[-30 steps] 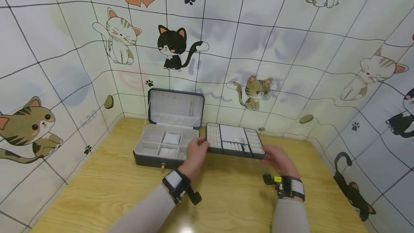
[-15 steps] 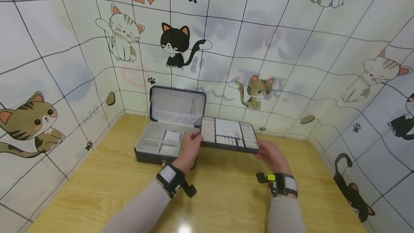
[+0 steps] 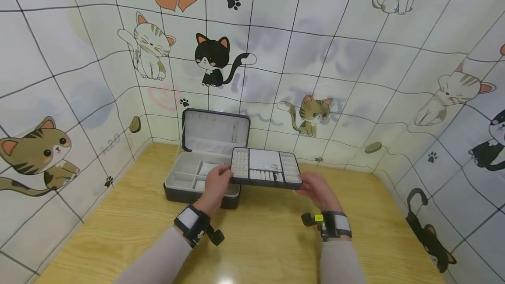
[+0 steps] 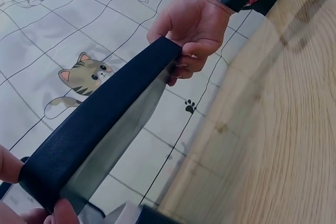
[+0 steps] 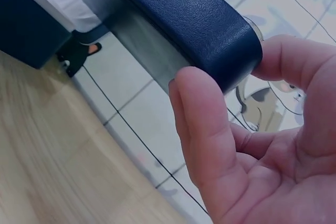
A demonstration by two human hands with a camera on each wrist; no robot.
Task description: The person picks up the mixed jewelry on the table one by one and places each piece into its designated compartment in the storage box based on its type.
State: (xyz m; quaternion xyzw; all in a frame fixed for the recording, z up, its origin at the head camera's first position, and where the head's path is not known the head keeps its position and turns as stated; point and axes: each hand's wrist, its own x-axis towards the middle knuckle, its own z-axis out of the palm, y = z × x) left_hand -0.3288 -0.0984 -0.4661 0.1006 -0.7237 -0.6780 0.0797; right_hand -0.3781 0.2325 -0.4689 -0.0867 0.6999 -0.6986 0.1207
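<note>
A dark-edged jewelry tray with pale compartments hangs above the table, its left end over the right part of the open jewelry box. My left hand pinches the tray's left end. At the opposite end my right hand holds it between thumb and fingers; the right wrist view shows the thumb and fingers at the dark leather-like edge. Small pale pieces lie in the tray, too small to tell. In the box, white cushions sit in compartments, partly hidden by my left hand and the tray.
The box's lid stands raised toward the back wall. Wood-grain table spreads in front and to the right. A cat-patterned tiled sheet encloses the back and sides.
Both hands have carried the tray leftward, from beside the box to partly over it. Now the tray and left hand cover more of the box's right compartments.
</note>
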